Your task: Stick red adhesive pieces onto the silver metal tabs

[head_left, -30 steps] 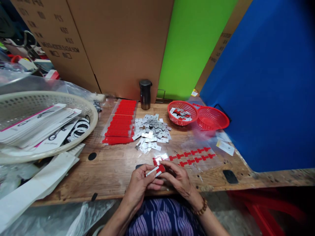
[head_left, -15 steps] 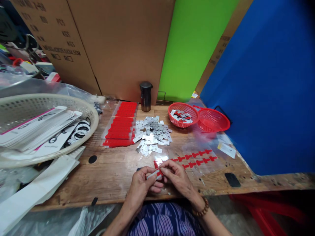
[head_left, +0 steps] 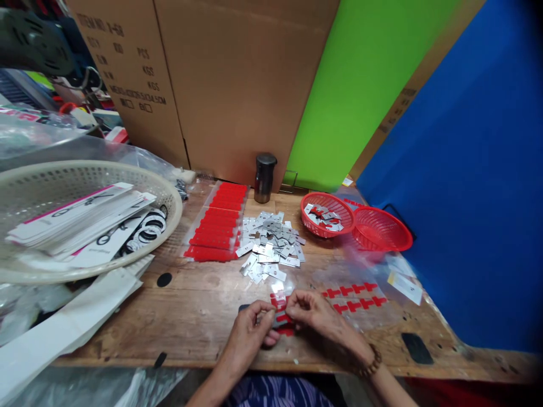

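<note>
My left hand is closed in a pinch on a small metal plate, which shows grey beside red. My right hand is closer to the edge of the red sticker sheet, its thumb and fingers pressed together; whatever they hold is hidden. Under and beyond the hands lies a clear sheet of red T-shaped stickers. A loose pile of silvery metal plates is heaped just past my hands. Left of that pile rests a stack of red sticker sheets.
Two red baskets stand at the back right: one basket holds plates, the other basket sits beside it. A dark bottle stands near the cardboard. At left, a large cream basket contains printed cards. A blue panel borders the right.
My hands have moved slightly apart, and the right fingers have lifted off the plate. The left hand stays on it. The view has tilted up and shifted left.
</note>
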### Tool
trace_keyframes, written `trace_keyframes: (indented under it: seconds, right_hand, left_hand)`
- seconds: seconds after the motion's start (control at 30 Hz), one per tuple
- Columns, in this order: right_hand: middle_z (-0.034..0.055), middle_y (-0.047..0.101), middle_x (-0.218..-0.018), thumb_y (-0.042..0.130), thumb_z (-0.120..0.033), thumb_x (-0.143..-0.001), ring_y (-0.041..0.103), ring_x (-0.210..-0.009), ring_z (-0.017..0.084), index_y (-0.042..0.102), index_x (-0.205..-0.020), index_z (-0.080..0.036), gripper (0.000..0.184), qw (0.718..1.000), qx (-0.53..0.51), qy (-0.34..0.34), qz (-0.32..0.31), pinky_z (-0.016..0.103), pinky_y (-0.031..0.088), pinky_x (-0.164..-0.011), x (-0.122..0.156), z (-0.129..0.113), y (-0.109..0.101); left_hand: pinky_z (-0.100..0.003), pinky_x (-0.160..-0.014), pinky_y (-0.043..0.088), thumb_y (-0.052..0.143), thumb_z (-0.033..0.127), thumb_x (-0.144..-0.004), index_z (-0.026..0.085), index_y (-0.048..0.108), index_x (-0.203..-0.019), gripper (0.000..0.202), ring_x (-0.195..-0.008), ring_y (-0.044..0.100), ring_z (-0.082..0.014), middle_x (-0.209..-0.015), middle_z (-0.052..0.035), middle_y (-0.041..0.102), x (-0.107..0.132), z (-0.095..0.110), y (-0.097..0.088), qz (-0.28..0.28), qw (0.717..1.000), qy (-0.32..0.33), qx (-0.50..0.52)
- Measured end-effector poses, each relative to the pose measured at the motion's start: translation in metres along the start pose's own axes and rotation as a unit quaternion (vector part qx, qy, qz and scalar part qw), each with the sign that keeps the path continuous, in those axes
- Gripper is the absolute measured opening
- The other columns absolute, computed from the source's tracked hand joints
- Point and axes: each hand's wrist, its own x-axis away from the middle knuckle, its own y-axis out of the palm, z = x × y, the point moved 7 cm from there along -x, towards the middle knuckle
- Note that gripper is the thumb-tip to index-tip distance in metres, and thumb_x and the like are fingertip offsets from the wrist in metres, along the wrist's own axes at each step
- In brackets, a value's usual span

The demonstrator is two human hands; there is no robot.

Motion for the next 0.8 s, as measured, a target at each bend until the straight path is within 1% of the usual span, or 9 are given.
trace_keyframes:
  seconds: [0.1, 0.13, 0.2, 0.3, 0.37, 0.47, 0.53, 0.63, 0.8]
  right_hand:
    - [-0.0016, 0.057, -0.055, 0.066, -0.037, -0.070, 0.050, -0.042, 0.008, 0.055, -0.067, -0.014, 0.025, 0.998, 0.011, 0.005, 0.056, 0.019, 0.036, -0.042, -0.013, -0.010, -0.040]
    - [-0.0005, 0.058, -0.056, 0.066, -0.039, -0.069, 0.051, -0.043, 0.008, 0.055, -0.067, -0.014, 0.027, 0.996, 0.000, -0.020, 0.092, 0.019, 0.036, -0.042, -0.018, -0.019, -0.058]
    - [0.0005, 0.059, -0.058, 0.064, -0.045, -0.069, 0.051, -0.043, 0.009, 0.055, -0.071, -0.015, 0.031, 0.970, -0.019, -0.107, 0.216, 0.020, 0.039, -0.042, -0.022, -0.043, -0.099]
    - [0.0011, 0.060, -0.069, 0.054, -0.052, -0.075, 0.054, -0.051, 0.009, 0.051, -0.081, -0.019, 0.034, 0.951, -0.008, -0.151, 0.268, 0.022, 0.044, -0.049, -0.036, -0.063, -0.124]
    - [0.0009, 0.060, -0.073, 0.048, -0.052, -0.078, 0.056, -0.052, 0.010, 0.049, -0.086, -0.020, 0.033, 0.950, 0.023, -0.159, 0.269, 0.023, 0.044, -0.049, -0.049, -0.065, -0.119]
    - [-0.0006, 0.058, -0.067, 0.052, -0.044, -0.078, 0.055, -0.051, 0.012, 0.052, -0.087, -0.019, 0.026, 0.951, 0.110, -0.168, 0.235, 0.024, 0.042, -0.046, -0.070, -0.062, -0.083]
    - [0.0008, 0.058, -0.071, 0.054, -0.036, -0.079, 0.055, -0.060, 0.013, 0.056, -0.081, -0.018, 0.018, 0.943, 0.187, -0.185, 0.202, 0.026, 0.044, -0.055, -0.081, -0.063, -0.053]
    - [0.0043, 0.059, -0.085, 0.055, -0.024, -0.079, 0.053, -0.079, 0.016, 0.059, -0.082, -0.017, 0.008, 0.917, 0.297, -0.209, 0.165, 0.028, 0.041, -0.073, -0.091, -0.066, -0.018]
    - [0.0086, 0.055, -0.091, 0.049, -0.013, -0.081, 0.050, -0.085, 0.018, 0.057, -0.082, -0.015, 0.008, 0.875, 0.422, -0.192, 0.139, 0.029, 0.037, -0.077, -0.105, -0.065, 0.004]
  left_hand:
    - [-0.024, -0.059, 0.050, 0.062, 0.046, -0.068, 0.012, 0.053, -0.096, 0.045, -0.060, 0.063, -0.0120, -0.072, -0.0038, 0.065, -0.004, -0.003, -0.006, 0.034, 0.999, 0.014, 0.032]
    - [-0.024, -0.060, 0.050, 0.063, 0.045, -0.067, 0.012, 0.054, -0.095, 0.044, -0.062, 0.063, -0.0120, -0.073, -0.0034, 0.064, -0.005, -0.004, -0.008, 0.040, 0.998, 0.018, 0.037]
    - [-0.024, -0.060, 0.050, 0.065, 0.044, -0.066, 0.012, 0.055, -0.090, 0.041, -0.062, 0.062, -0.0123, -0.070, -0.0017, 0.062, -0.007, -0.009, -0.009, 0.043, 0.998, 0.023, 0.040]
    - [-0.025, -0.059, 0.050, 0.066, 0.043, -0.064, 0.012, 0.057, -0.085, 0.038, -0.062, 0.062, -0.0131, -0.067, -0.0003, 0.060, -0.010, -0.016, -0.010, 0.044, 0.998, 0.027, 0.042]
    - [-0.026, -0.059, 0.050, 0.066, 0.042, -0.064, 0.012, 0.057, -0.085, 0.037, -0.062, 0.062, -0.0138, -0.067, -0.0006, 0.060, -0.013, -0.019, -0.010, 0.045, 0.998, 0.027, 0.043]
    - [-0.027, -0.058, 0.051, 0.065, 0.042, -0.065, 0.012, 0.057, -0.085, 0.037, -0.061, 0.063, -0.0150, -0.068, -0.0013, 0.060, -0.015, -0.022, -0.010, 0.045, 0.998, 0.025, 0.042]
    - [-0.027, -0.058, 0.051, 0.065, 0.042, -0.065, 0.013, 0.058, -0.085, 0.037, -0.062, 0.064, -0.0154, -0.069, -0.0018, 0.061, -0.015, -0.023, -0.011, 0.049, 0.998, 0.026, 0.043]
    - [-0.027, -0.058, 0.051, 0.065, 0.042, -0.065, 0.013, 0.057, -0.084, 0.036, -0.062, 0.064, -0.0152, -0.069, -0.0024, 0.062, -0.014, -0.022, -0.012, 0.051, 0.997, 0.030, 0.047]
    - [-0.027, -0.059, 0.051, 0.064, 0.039, -0.068, 0.013, 0.056, -0.083, 0.032, -0.062, 0.065, -0.0155, -0.069, -0.0026, 0.062, -0.013, -0.020, -0.012, 0.054, 0.997, 0.030, 0.042]
